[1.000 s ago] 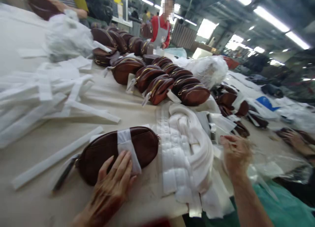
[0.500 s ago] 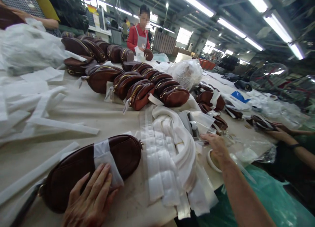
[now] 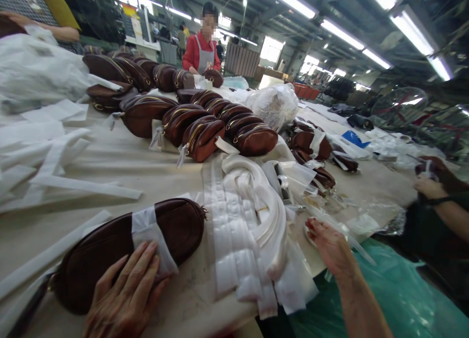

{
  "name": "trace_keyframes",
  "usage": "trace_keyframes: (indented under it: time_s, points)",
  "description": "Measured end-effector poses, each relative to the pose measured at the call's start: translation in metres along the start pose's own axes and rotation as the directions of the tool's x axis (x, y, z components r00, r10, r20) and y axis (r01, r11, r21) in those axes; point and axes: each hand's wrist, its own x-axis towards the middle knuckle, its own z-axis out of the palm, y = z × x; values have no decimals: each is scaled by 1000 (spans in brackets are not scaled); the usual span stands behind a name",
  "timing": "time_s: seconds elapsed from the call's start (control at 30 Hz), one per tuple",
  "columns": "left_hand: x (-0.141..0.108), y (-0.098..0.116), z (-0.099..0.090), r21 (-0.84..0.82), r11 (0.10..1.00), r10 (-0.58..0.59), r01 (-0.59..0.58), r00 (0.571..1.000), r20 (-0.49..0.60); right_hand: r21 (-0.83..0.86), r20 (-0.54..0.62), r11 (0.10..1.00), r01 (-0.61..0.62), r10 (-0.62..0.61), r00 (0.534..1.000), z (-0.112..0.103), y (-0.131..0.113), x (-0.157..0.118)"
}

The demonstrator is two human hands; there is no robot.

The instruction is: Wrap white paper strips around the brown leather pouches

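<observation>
My left hand [image 3: 126, 289] lies with outstretched fingers on a dark brown leather pouch [image 3: 179, 225]. It presses down the end of a white wrapping strip [image 3: 146, 228] that runs across the pouch's middle. At the right, my right hand [image 3: 330, 245] is over the table edge with its fingers drawn together; whatever is between them is too small to make out. A white ring [image 3: 307, 233], like a tape roll, shows partly behind those fingers. Beyond the hand is a grey tape dispenser [image 3: 282, 181], partly covered by clear plastic.
Between my hands lies a pile of white plastic sleeves [image 3: 242, 250]. Brown pouches [image 3: 205, 137] stand in rows farther back. Loose white strips [image 3: 84, 186] cover the left. A co-worker in red [image 3: 201, 52] stands behind the table; another person's hand [image 3: 428, 186] is at right.
My right hand has drawn back from the tape dispenser toward me, to beside the white ring. My left hand stays on the pouch. The co-worker's hand at right has lifted a pouch.
</observation>
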Motion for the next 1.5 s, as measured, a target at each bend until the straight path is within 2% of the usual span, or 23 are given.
trace_keyframes:
  time_s: [0.07,0.2,0.33,0.4,0.47,0.5,0.53,0.57,0.6,0.63,0.67,0.7,0.73,0.77,0.83,0.9,0.93,1.0,1.17,1.23,1.33,1.43,1.5]
  points:
    - [-1,-1,-1,-4,1000,-2,2,1000,11,-21,0,1000,-18,18,1000,3,10,-5]
    - [-1,-1,0,-33,999,9,-9,1000,-12,-172,-62,985,33,-44,997,10,17,-2]
    - [0,5,1,-114,988,-102,101,995,-2,-383,-151,923,39,-104,983,-4,9,-6]
    - [1,10,-1,-139,977,-163,162,987,4,-590,-112,803,91,-192,975,-14,4,-14]
    - [1,14,-4,-132,978,-160,162,987,28,-767,67,598,234,-288,955,-15,0,-21]
    - [1,14,-5,-120,979,-157,162,986,52,-792,198,503,345,-323,926,-10,-2,-24]
    - [0,14,-6,-100,984,-141,148,988,69,-767,341,432,474,-350,872,0,-5,-28]
    - [0,13,-6,-76,986,-139,145,987,85,-701,484,374,607,-375,790,15,-10,-32]
    - [-1,12,-6,-54,988,-140,145,986,93,-592,628,324,738,-387,675,35,-16,-38]
    - [-1,11,-6,-36,989,-137,141,986,99,-453,757,282,846,-380,532,59,-24,-46]
    - [-2,10,-6,-24,990,-137,141,985,102,-291,864,252,923,-345,367,86,-33,-55]
    - [-3,10,-5,-18,990,-137,139,985,106,-100,946,241,965,-276,167,115,-43,-65]
    - [-4,10,-5,-16,990,-136,139,984,112,35,980,252,967,-199,17,144,-51,-76]
    - [-4,11,-5,-16,990,-137,139,984,116,114,982,254,961,-175,-70,173,-58,-85]
    - [-6,12,-5,-18,990,-140,143,983,121,244,967,183,952,-115,-226,225,-63,-97]
    - [-7,13,-4,-17,989,-143,146,983,113,321,947,107,941,-28,-320,265,-60,-102]
    - [-8,13,-4,-16,989,-144,146,984,106,340,940,73,938,21,-342,281,-57,-102]
    - [-9,13,-3,-15,989,-143,145,985,101,338,934,14,941,115,-337,303,-49,-101]
    - [-10,12,-2,-35,989,-141,146,984,105,337,908,-85,937,293,-300,328,-42,-102]
    - [-11,11,-3,-44,989,-136,142,984,117,336,901,-102,936,325,-287,333,-44,-104]
    - [-10,11,-4,-53,987,-144,151,982,119,264,937,-118,957,268,-225,342,-49,-103]
    - [-9,11,-4,-59,986,-150,158,982,114,206,961,-55,977,198,-192,356,-50,-93]
    - [-10,11,-3,-60,985,-155,163,981,117,162,948,97,982,260,-182,368,-46,-80]
